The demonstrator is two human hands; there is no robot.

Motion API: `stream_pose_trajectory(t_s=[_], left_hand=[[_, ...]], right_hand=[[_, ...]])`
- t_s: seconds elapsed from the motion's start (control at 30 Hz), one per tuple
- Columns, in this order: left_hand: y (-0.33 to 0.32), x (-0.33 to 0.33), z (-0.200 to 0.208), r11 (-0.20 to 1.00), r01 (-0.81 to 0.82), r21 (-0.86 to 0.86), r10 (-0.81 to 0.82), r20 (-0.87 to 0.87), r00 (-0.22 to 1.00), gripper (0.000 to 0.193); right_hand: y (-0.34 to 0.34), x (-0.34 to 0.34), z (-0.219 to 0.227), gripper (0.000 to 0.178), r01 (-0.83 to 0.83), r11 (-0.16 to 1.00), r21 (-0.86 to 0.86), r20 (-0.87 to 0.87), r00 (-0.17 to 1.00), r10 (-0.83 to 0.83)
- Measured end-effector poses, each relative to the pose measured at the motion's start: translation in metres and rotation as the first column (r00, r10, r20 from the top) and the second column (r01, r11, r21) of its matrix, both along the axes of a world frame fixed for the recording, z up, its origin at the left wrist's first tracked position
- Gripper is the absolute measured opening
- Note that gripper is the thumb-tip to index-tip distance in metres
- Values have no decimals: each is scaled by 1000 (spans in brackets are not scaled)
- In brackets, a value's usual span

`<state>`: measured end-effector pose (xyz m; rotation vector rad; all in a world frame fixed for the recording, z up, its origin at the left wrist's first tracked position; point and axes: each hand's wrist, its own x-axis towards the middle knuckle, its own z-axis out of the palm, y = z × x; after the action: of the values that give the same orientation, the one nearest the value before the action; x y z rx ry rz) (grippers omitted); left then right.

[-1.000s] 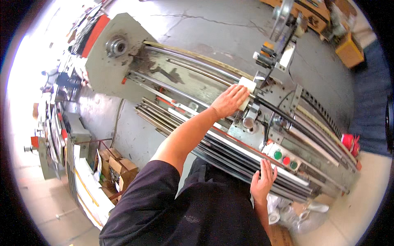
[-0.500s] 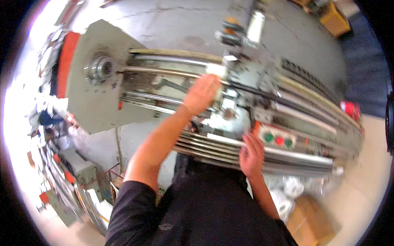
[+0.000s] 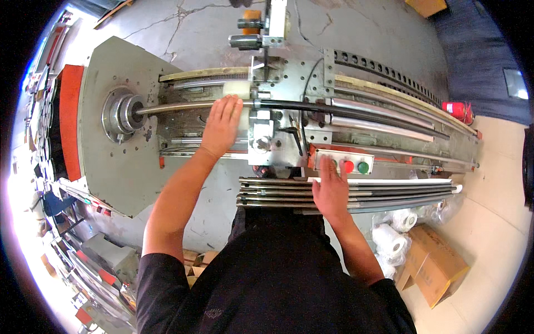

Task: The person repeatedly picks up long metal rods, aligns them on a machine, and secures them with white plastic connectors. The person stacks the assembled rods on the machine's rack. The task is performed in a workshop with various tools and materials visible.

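Note:
A long rod [image 3: 178, 106] runs from the round chuck [image 3: 123, 114] through the metal carriage [image 3: 289, 80]; beyond it the rod is black. My left hand [image 3: 221, 127] lies over the rod just left of the carriage, its fingers stretched out beside a white block [image 3: 236, 89]. The thumb is hidden, and I cannot tell how firmly the hand presses. My right hand [image 3: 332, 192] reaches to the push-button panel [image 3: 321, 157] with its fingers extended, covering its left part. A red button [image 3: 349, 166] and a green button [image 3: 363, 167] show beside the fingertips.
Several metal rods [image 3: 272, 190] lie in a bundle between me and the machine. A red fire extinguisher [image 3: 457, 111] stands at the far right. Near right are a cardboard box [image 3: 436, 267] and plastic-wrapped rolls [image 3: 389, 240]. The machine's grey end plate [image 3: 105, 178] rises at left.
The view has turned, so the machine sits further left and is sharper. My right hand has come forward from beside the rod bundle onto the button panel. My left hand stays by the white block.

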<state>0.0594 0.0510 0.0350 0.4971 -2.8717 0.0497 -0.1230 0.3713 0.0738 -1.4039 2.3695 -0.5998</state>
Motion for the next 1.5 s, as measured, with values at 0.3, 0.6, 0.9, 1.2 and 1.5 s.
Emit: stream_pose_trajectory(t_s=[0.3, 0.6, 0.9, 1.2, 1.5], left_hand=[[-8, 9, 12, 997, 22, -74, -25, -47, 999, 64], [-4, 39, 41, 978, 19, 208, 8, -126, 992, 83], [-94, 64, 58, 929, -367, 53, 357, 144, 923, 33], [-131, 102, 73, 880, -475, 18, 449, 302, 841, 23], [-148, 114, 72, 860, -508, -33, 477, 402, 781, 23]], right_hand=[[-91, -143, -3, 66, 73, 993, -90, -263, 960, -95], [-105, -132, -13, 69, 63, 997, 47, -373, 927, -41], [-100, -117, -5, 62, -24, 999, -35, -343, 939, 11], [-106, -97, -3, 57, -29, 994, -107, -323, 947, -7], [-100, -95, 9, 51, 55, 996, -72, -339, 938, -77]])
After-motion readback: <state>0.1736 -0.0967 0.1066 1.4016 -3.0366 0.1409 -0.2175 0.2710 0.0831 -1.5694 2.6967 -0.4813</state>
